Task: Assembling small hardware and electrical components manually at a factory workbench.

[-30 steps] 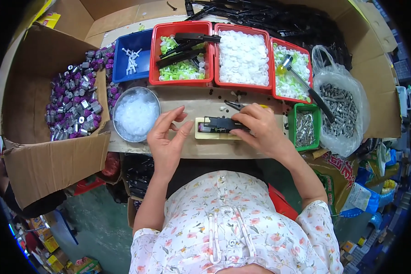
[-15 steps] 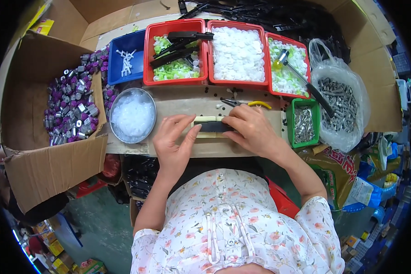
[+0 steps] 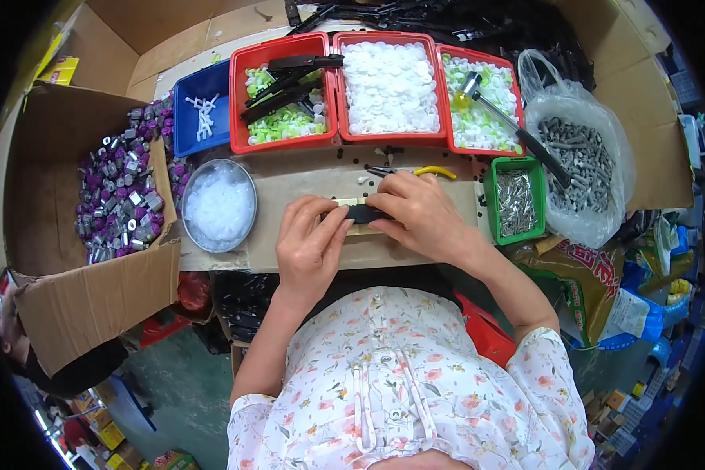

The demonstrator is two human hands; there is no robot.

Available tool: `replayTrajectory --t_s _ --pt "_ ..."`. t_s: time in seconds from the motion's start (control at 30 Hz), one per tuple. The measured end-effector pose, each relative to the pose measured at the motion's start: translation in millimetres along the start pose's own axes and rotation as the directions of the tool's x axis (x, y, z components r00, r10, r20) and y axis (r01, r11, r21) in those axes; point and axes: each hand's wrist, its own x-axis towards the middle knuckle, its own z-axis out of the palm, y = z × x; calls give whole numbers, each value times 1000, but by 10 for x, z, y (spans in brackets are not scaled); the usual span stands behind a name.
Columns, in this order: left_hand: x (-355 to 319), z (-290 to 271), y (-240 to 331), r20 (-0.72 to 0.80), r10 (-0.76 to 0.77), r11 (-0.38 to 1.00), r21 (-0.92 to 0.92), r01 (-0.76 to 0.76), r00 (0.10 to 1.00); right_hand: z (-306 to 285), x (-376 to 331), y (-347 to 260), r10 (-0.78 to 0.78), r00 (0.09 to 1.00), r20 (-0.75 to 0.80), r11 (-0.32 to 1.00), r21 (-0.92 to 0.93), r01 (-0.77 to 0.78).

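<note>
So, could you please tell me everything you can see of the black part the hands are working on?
The black part is a narrow, dark strip, plastic by its look, lying flat and crosswise on a pale yellowish block on the cardboard-covered bench. Only its middle shows. The left hand touches its left end with the fingertips, and the right hand covers its right end from above. Finer details are hidden by the fingers.

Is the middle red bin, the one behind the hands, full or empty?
Full. The middle red bin is heaped with small white pieces almost to its rim, and its bottom is hidden.
</note>
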Motion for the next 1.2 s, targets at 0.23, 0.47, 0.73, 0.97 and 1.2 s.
replayTrajectory --t_s 0.23,0.47,0.73,0.97,1.2 --pt "-22 -72 -55 -26 -13 1000 11 13 1000 -19 -2 13 21 999 26 999 25 -22" --pt "-59 -45 -56 -15 27 999 29 -26 1000 29 -18 2 -12 1000 20 1000 3 12" --pt "-128 234 -56 81 208 974 69 -214 975 57 -41 36 -7 1000 -6 998 59 8" --pt "-95 216 -102 116 209 978 6 -211 971 93 -59 118 32 997 -66 979 205 -18" --pt "-45 -18 29 -75 160 981 121 -151 984 -190 -32 107 276 954 -114 846 501 -185"
